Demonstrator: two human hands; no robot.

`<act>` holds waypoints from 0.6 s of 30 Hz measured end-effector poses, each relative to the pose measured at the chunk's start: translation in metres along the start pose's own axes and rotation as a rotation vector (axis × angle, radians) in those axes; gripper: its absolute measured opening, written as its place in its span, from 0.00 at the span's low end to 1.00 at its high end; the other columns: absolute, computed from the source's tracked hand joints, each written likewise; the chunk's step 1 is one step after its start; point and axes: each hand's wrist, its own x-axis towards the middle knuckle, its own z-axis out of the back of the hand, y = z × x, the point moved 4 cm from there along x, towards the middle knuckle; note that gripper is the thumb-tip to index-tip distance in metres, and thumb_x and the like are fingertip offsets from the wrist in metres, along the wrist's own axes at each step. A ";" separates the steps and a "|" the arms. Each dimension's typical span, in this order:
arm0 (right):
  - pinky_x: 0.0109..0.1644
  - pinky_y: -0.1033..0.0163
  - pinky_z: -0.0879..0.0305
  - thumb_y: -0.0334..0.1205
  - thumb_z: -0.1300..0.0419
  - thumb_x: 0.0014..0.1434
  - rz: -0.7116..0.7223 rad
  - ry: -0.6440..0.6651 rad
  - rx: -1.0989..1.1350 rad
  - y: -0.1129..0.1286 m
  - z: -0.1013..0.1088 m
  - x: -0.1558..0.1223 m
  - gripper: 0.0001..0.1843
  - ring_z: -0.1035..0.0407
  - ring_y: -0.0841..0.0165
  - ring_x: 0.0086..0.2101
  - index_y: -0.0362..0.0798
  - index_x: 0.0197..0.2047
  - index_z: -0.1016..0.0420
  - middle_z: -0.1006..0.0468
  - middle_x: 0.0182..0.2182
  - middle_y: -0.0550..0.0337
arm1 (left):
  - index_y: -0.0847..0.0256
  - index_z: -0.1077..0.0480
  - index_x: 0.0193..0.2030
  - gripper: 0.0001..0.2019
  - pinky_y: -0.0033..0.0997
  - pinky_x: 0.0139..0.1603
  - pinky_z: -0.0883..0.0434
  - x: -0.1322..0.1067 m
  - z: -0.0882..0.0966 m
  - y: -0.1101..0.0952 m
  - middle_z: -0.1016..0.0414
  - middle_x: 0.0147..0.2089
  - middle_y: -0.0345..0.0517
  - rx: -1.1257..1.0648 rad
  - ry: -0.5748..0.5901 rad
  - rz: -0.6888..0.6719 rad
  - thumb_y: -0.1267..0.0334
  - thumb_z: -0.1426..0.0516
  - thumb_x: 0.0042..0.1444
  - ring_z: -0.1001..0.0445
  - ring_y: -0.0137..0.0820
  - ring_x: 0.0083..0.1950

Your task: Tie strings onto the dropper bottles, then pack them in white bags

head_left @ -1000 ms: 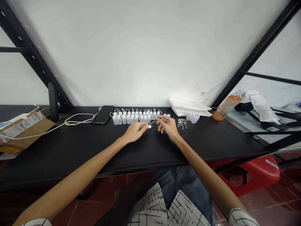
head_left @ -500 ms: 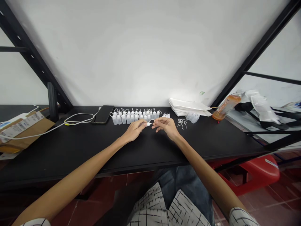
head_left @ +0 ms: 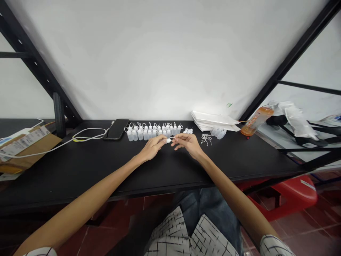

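A pale, plain wall (head_left: pixel 165 64) rises behind a long black table (head_left: pixel 106 174), whose front edge runs across the view in front of the person's lap. Below lies a floor (head_left: pixel 121 217) of dark red tiles. Black metal posts (head_left: pixel 286 60) slant up at both ends of the table, and a red plastic stool (head_left: pixel 299 195) stands beneath its right part. At the far left rests a brown cardboard package (head_left: pixel 29 144) with printed labels; toward the right, a stack of white paper (head_left: pixel 213 121) lies near the wall, with a bottle of orange drink (head_left: pixel 255 122) leaning beyond it. A dark phone (head_left: pixel 116 129) lies flat on the left. Near the middle of the table, the left hand (head_left: pixel 151 146) grasps a small bottle (head_left: pixel 168 140), its body mostly hidden by the fingers. Its white cap points right, toward the right hand (head_left: pixel 188 144), and its long axis lies roughly level, from left to right. The right hand's thumb and forefinger pinch the end of the thin strap (head_left: pixel 172 137) beside the nozzle. Just behind, similar filled-out rows of capped bottles (head_left: pixel 140 135) stand upright. Right of the hands lie uncapped bottles (head_left: pixel 218 133), spare caps (head_left: pixel 188 131) and loose straps (head_left: pixel 206 139).
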 end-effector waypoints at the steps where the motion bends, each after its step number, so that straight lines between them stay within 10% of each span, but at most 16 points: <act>1: 0.31 0.61 0.24 0.46 0.28 0.46 -0.002 0.001 0.005 0.000 0.000 0.000 0.17 0.22 0.63 0.31 0.43 0.34 0.22 0.19 0.30 0.54 | 0.61 0.31 0.41 0.17 0.26 0.27 0.44 0.000 0.000 0.000 0.44 0.24 0.35 -0.009 0.002 -0.001 0.50 0.52 0.64 0.43 0.25 0.25; 18: 0.32 0.60 0.23 0.45 0.26 0.44 0.001 -0.023 0.023 -0.002 -0.002 0.000 0.16 0.22 0.63 0.30 0.42 0.33 0.20 0.18 0.29 0.54 | 0.61 0.32 0.42 0.18 0.25 0.25 0.43 0.000 -0.001 0.005 0.44 0.25 0.35 -0.041 0.006 -0.013 0.49 0.52 0.64 0.43 0.25 0.26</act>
